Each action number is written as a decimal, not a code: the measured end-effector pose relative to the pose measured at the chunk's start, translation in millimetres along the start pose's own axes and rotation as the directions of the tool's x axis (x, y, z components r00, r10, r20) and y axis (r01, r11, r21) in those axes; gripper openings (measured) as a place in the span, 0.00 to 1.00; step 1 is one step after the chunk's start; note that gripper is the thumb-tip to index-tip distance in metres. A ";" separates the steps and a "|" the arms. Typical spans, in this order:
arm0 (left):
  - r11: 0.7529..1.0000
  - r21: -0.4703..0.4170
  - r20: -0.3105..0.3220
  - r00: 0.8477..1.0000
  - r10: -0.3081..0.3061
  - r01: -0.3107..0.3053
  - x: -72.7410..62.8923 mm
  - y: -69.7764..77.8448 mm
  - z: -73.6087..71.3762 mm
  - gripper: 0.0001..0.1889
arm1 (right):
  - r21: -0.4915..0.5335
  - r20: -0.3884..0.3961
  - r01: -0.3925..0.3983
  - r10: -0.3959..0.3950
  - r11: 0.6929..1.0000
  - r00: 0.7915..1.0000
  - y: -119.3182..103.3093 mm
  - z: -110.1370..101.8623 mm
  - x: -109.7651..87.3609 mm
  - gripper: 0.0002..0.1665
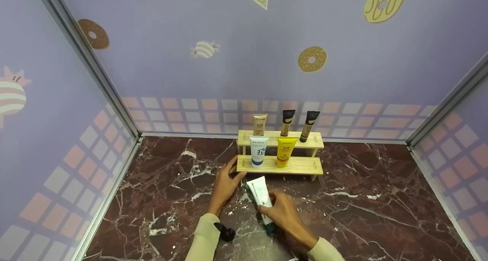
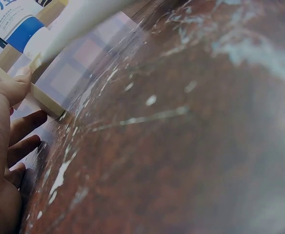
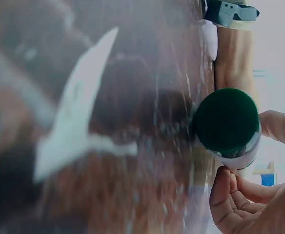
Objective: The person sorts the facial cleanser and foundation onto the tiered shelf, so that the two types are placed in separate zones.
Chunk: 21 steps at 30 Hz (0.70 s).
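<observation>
My right hand (image 1: 284,212) pinches a white squeeze tube (image 1: 260,194) between thumb and fingers, just in front of a two-step wooden rack (image 1: 305,170). The tube slants, its flat end toward the rack and its dark green cap (image 3: 226,120) toward me. My left hand (image 1: 225,182) grips the left end of the rack's lower step; in the left wrist view the thumb (image 2: 20,85) lies against the wood. On that step stand a white tube with a blue cap (image 1: 259,151) and a yellow tube (image 1: 285,151).
The upper step bears a beige BB tube (image 1: 259,124) and two black-and-gold tubes, one in the middle (image 1: 288,123) and one at the right (image 1: 309,126). Dark red marbled tabletop (image 1: 183,200) spreads around the rack. Patterned lilac walls (image 1: 248,78) enclose the back and sides.
</observation>
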<state>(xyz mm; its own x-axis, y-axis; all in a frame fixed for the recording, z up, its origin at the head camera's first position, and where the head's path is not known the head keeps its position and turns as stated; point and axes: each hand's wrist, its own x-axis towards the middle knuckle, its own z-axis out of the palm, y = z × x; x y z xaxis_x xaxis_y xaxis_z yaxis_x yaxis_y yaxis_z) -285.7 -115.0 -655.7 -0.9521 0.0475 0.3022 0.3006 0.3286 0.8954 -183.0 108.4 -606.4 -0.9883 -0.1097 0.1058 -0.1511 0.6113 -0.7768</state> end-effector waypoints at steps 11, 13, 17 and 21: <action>0.999 0.031 0.000 1.000 0.019 -0.019 1.5 -1.3 -0.6 0.38 | 0.035 -0.129 0.053 -0.048 0.998 0.990 12.8 -23.7 -3.9 0.28; 0.999 0.022 0.004 1.000 0.027 -0.027 1.6 -1.4 -0.9 0.38 | 0.040 -0.140 0.051 -0.045 0.998 0.989 15.5 -26.9 -4.4 0.28; 0.999 0.002 0.010 0.999 0.039 -0.039 1.8 -1.9 -0.9 0.38 | 0.030 -0.165 0.043 -0.037 0.999 0.986 20.4 -32.4 -5.5 0.27; 0.999 0.010 0.008 1.000 0.030 -0.030 1.4 -1.9 -0.4 0.38 | 0.029 -0.178 0.037 -0.031 0.999 0.984 24.0 -37.6 -7.1 0.28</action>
<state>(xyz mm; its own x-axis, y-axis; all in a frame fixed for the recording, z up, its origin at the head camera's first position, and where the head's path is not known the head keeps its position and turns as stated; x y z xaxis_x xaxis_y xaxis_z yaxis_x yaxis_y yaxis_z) -287.6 -116.0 -656.8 -0.9430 0.0648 0.3263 0.3285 0.3366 0.8825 -180.4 153.3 -602.5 -0.9710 0.0122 0.2388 -0.1871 0.5835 -0.7903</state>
